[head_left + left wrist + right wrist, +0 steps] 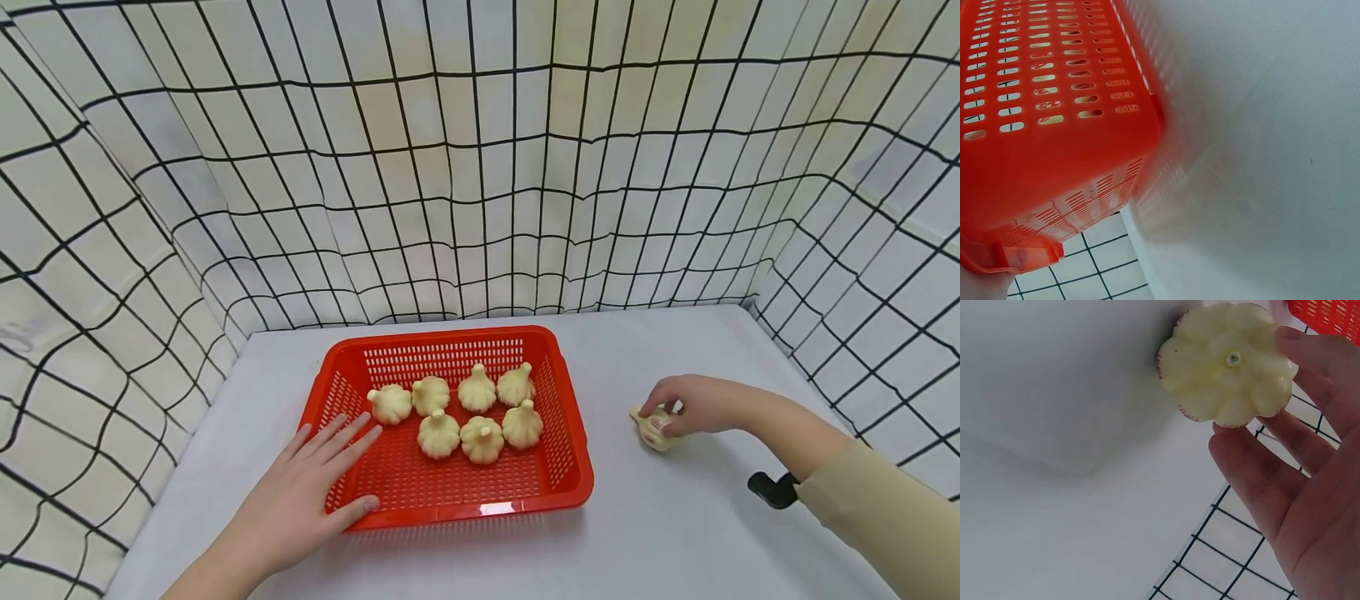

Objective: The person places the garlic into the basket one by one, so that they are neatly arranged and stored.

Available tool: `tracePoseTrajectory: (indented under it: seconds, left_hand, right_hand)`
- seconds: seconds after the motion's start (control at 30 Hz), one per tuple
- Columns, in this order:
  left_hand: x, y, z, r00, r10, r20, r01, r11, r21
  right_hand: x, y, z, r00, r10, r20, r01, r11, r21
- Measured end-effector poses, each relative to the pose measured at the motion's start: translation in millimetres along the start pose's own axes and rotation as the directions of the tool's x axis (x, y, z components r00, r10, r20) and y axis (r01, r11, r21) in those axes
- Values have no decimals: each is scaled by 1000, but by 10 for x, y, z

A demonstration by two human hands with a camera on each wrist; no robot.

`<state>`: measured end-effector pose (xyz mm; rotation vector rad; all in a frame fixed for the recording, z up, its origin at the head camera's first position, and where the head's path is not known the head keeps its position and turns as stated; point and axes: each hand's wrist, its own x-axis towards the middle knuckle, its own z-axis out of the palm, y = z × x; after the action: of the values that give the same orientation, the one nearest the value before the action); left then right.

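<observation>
My right hand [701, 404] pinches a garlic bulb [651, 428] at the right of the table, its stem pointing left. In the right wrist view the bulb's pale, lobed base [1229, 369] faces the camera, with the thumb on one side and fingers on the other. A red plastic basket [465, 515] stands in the middle, holding several cream garlic bulbs [482, 440] toward its back and centre. My left hand [292, 500] rests over the basket's left rim with fingers spread. Mostly the basket's slotted outer wall [1054, 144] fills the left wrist view.
A white cloth [637, 533] covers the table. Black grid netting [513, 167] over white sheets encloses the back and both sides. A black strap end [772, 490] sticks out by the right sleeve [877, 508].
</observation>
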<state>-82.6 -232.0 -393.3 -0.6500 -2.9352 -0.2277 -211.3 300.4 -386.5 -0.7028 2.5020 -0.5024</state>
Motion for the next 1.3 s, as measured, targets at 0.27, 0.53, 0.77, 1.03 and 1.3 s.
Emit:
tracePoseTrajectory:
  seconds: [0.27, 0.53, 0.77, 1.03, 1.3]
  left_hand:
    - [19, 4, 30, 1000, 10, -6, -10, 1000, -2]
    - [16, 3, 22, 1000, 8, 1, -8, 1000, 2]
    - [27, 5, 0, 1000, 4, 6, -4, 1000, 1]
    - [20, -4, 8, 1000, 3, 6, -3, 1000, 2]
    - [16, -16, 33, 1000, -13, 19, 13, 1000, 3]
  right_hand:
    - [191, -103, -28, 999, -16, 44, 16, 1000, -9]
    - [185, -150, -76, 1000, 18, -23, -20, 997, -69]
    - [223, -192, -22, 993, 89, -76, -98, 987, -128]
    - [264, -219, 99, 984, 154, -93, -168, 970, -175]
    - [288, -240, 136, 984, 152, -97, -165, 976, -141]
